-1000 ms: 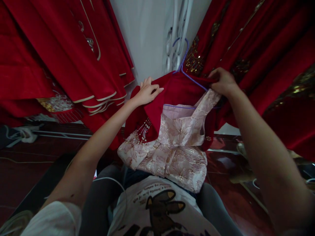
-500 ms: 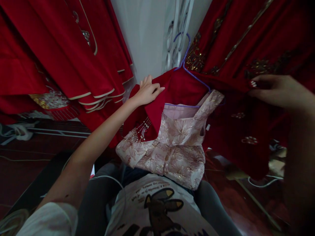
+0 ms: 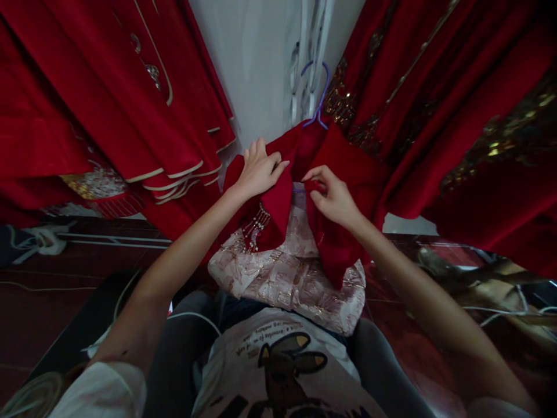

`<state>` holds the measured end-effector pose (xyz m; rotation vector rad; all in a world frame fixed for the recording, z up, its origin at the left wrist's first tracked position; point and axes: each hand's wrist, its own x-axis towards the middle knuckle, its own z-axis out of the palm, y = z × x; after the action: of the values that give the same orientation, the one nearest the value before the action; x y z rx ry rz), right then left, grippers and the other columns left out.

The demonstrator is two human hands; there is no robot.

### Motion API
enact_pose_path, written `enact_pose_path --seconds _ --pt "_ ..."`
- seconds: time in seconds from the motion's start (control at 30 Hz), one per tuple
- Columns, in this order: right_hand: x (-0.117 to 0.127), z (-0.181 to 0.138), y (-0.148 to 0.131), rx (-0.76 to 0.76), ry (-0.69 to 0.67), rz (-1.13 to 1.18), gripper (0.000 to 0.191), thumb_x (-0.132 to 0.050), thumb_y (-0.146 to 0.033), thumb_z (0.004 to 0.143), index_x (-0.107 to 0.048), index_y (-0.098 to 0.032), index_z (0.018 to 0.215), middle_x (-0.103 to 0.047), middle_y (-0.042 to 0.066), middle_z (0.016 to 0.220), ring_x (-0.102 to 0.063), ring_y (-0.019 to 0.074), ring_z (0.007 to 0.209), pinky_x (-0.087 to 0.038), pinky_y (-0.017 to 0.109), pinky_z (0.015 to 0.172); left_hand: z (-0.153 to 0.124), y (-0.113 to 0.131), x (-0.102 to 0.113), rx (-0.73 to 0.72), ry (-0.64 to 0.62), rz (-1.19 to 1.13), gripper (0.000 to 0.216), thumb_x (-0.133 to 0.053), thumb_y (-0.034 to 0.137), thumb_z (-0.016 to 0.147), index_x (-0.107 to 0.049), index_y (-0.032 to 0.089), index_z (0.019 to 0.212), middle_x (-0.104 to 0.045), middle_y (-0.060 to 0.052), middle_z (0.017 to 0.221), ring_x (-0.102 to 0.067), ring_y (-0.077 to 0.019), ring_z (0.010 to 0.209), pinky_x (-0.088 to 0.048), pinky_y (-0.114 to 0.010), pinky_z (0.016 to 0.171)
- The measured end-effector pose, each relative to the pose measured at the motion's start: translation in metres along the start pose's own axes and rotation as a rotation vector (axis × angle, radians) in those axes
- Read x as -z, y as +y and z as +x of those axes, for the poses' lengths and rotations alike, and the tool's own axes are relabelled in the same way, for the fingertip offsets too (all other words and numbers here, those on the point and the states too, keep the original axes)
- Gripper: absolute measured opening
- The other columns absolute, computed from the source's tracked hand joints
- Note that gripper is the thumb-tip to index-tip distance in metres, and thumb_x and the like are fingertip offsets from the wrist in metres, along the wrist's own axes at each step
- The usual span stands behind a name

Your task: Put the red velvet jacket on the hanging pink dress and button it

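A purple hanger [image 3: 325, 87] hooks onto a white metal rack and carries a red jacket [image 3: 278, 206] over a pale pink, gold-patterned sleeveless top [image 3: 278, 276]. My left hand [image 3: 260, 171] grips the jacket's left front panel, where a beaded tassel [image 3: 256, 225] dangles just below. Fingers and thumb of my right hand [image 3: 331, 194] pinch the front edge of the other panel, which lies folded inward over the top's right half. Between the two panels a strip of the top shows. Its shoulder straps are hidden by red cloth. The top's lower hem rests by my lap.
Red embellished garments [image 3: 174, 110] hang at the left, and more with gold trim [image 3: 435, 104] at the right. Behind the hanger stands the white rack [image 3: 315, 52]. Pale cords [image 3: 487, 307] and bundled items lie low at the right on the reddish floor.
My right hand has swung inward from the far right, bringing the jacket's right panel across the pink top. My left hand stays on its panel, almost unmoved.
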<state>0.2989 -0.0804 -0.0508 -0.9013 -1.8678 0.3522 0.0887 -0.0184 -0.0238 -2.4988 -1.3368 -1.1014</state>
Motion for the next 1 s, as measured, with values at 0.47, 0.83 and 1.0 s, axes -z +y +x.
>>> enact_pose_path --seconds 0.47,0.83,1.0 --pt "-0.015 -0.039 0.006 -0.152 0.004 0.24 0.031 -0.059 -0.033 0.089 -0.057 -0.027 0.119 -0.064 0.005 0.112 -0.065 0.0176 0.095 -0.06 0.029 0.074 -0.063 0.042 -0.043 0.08 0.275 -0.193 0.024 -0.071 0.03 0.08 -0.058 0.021 0.099 -0.045 -0.014 0.14 -0.042 -0.0321 0.133 -0.041 -0.052 0.107" --pt "-0.021 -0.034 0.001 -0.143 0.151 0.264 0.03 -0.064 -0.043 0.088 -0.067 -0.027 0.114 -0.07 0.004 0.107 -0.068 0.0176 0.093 -0.062 0.032 0.078 -0.078 0.057 -0.059 0.282 0.45 -0.647 0.016 -0.068 0.028 0.085 -0.056 0.023 0.096 -0.071 -0.002 0.089 -0.072 -0.0142 0.084 -0.061 -0.029 0.078" --pt "-0.02 -0.034 -0.003 -0.135 0.144 0.237 0.03 -0.063 -0.043 0.089 -0.071 -0.028 0.114 -0.07 0.004 0.112 -0.069 0.0193 0.094 -0.062 0.037 0.082 -0.078 0.055 -0.056 0.208 0.326 -0.699 0.009 -0.062 0.022 0.086 -0.064 0.023 0.095 -0.074 -0.002 0.093 -0.073 -0.0139 0.087 -0.061 -0.028 0.081"
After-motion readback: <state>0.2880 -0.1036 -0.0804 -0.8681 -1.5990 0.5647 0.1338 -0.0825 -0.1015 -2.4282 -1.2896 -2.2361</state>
